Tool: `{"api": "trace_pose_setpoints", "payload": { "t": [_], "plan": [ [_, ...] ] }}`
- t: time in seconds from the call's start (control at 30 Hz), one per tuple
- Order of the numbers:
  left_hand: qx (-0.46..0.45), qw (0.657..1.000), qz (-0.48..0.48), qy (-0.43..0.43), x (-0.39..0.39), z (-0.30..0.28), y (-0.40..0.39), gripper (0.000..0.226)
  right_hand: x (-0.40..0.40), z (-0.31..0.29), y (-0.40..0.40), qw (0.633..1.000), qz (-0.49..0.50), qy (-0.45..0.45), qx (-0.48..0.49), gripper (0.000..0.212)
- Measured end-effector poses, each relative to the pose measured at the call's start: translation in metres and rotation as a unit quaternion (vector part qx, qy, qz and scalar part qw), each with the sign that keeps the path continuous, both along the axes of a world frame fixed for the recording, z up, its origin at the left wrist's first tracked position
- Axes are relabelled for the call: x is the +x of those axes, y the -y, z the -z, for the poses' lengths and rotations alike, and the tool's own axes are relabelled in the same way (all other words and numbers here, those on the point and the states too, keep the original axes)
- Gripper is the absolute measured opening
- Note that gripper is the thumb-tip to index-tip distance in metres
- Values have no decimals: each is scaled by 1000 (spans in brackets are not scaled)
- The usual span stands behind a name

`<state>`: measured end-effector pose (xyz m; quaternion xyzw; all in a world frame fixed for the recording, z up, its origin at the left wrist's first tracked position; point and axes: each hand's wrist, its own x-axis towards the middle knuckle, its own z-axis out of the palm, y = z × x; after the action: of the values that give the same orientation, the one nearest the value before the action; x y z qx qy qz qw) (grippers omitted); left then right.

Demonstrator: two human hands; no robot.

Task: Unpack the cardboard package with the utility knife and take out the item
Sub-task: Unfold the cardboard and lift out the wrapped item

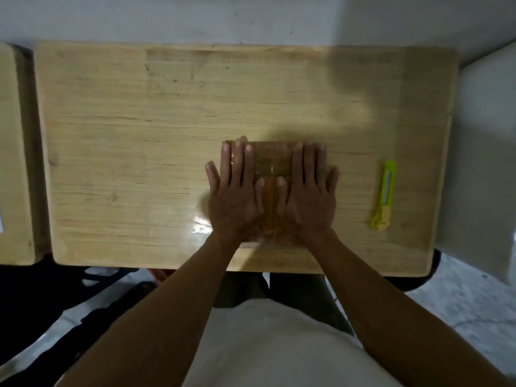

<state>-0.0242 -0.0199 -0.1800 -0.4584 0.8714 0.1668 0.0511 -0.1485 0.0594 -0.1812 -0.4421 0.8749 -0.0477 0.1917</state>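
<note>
Both hands, the left hand [234,191] and right hand [308,194], are lying flat with fingers spread, gripping nothing, pressing a glossy taped cardboard package [272,160] onto the pale wooden table [139,135]. A slim lime-green utility knife [385,195] is lying well apart to the right.

A pale wooden table [139,121] is seen from above. A cardboard package [272,160] wrapped in clear tape is laid flat near its front edge. A lime-green utility knife [385,195] is laid well right of the package.
</note>
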Motion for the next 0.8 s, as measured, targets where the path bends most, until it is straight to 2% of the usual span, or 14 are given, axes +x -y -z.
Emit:
{"api": "trace_pose_setpoints", "payload": {
  "t": [0.17, 0.4, 0.8],
  "plan": [
    [-5, 1000, 8, 22, -1, 4, 1, 65, 0, 5, 2, 1000, -1, -13, -11, 72],
    [-24, 999, 28, -5, 3, 12, 3, 64, -1, 12, 1, 997, -20, -66, -21, 75],
    [-13, 1000, 2, 17, -2, 0, -3, 66, 2, 2, 0, 1000, 3, -9, -12, 73]
  ]
}}
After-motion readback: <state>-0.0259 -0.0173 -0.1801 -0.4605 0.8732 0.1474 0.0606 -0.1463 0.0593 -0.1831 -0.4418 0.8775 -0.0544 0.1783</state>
